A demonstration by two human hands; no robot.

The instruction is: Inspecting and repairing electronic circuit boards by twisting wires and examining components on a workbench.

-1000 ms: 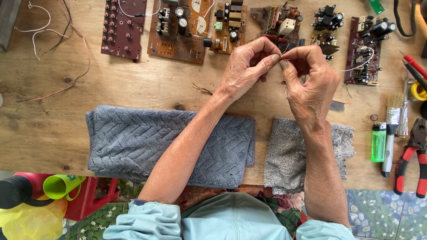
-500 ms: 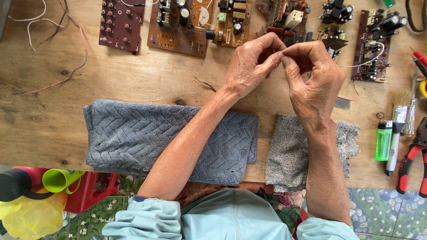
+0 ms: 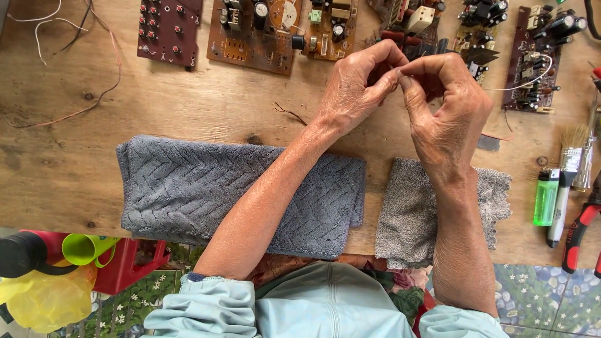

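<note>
No packages, labels, signs or screens

Left hand (image 3: 355,87) and right hand (image 3: 446,106) fingertip to fingertip — above circuit boards (image 3: 253,31), grey towel (image 3: 241,194) below.

A worn wooden workbench (image 3: 188,112) carries a folded grey herringbone towel (image 3: 188,188) at its near edge, with a smaller speckled grey cloth (image 3: 407,206) just right of it. Along the far edge lie a dark red button board (image 3: 169,31), brown circuit boards (image 3: 263,31) and loose thin wires (image 3: 69,112) at far left. At the right edge lie a green lighter (image 3: 546,197), a small paintbrush (image 3: 566,169) and red-handled pliers (image 3: 579,235).
</note>
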